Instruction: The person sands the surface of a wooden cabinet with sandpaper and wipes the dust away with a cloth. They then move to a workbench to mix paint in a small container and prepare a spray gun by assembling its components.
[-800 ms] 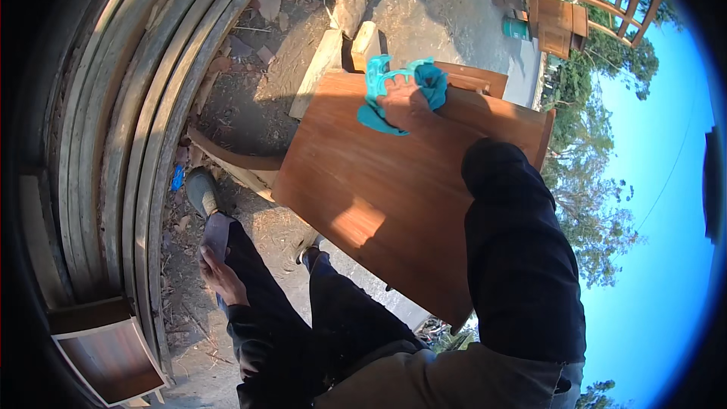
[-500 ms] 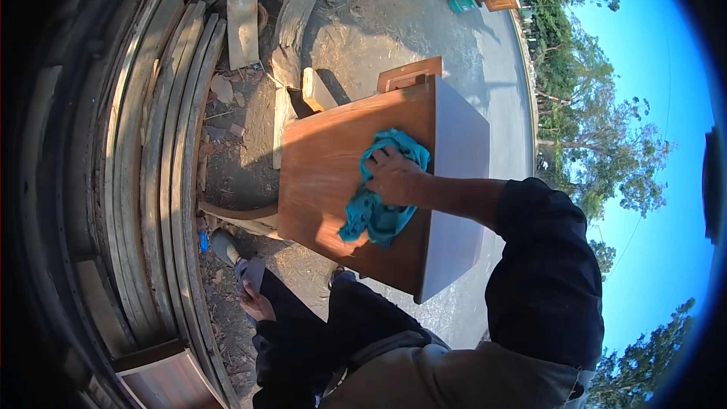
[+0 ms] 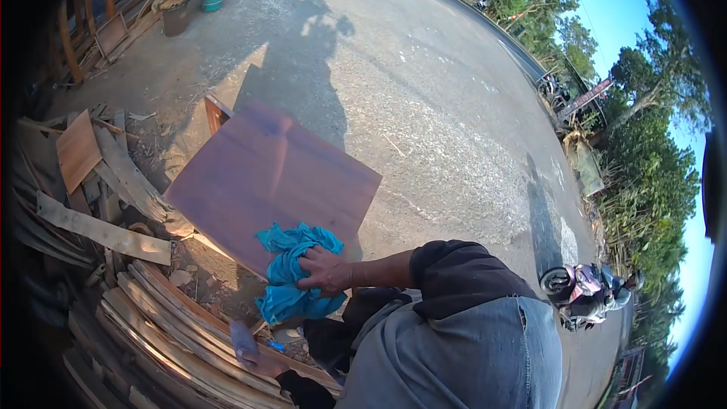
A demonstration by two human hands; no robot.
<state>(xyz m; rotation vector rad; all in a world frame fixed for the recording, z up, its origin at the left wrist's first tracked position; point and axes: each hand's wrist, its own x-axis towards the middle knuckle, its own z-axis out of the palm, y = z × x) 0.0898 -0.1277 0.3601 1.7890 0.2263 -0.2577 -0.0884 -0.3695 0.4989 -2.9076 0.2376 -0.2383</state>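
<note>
Two hands, both full: my right hand is closed on a bunched teal cloth, low and just left of the middle of the frame, and my left hand, at the lower left, seems wrapped round a flat greyish piece, too blurred to name. The reddish-brown wooden panel lies left of centre, with the cloth over its near edge and some folds drooping past it. I judge that edge to be the weak spot: a loose fold could snag on the corner, and a hard push there might tip the panel, since I can't see what bears it up. Grit could scratch the surface if those folds brushed the dirt or the rough planks at the lower left. A slack left grip might drop the greyish piece among the planks.
</note>
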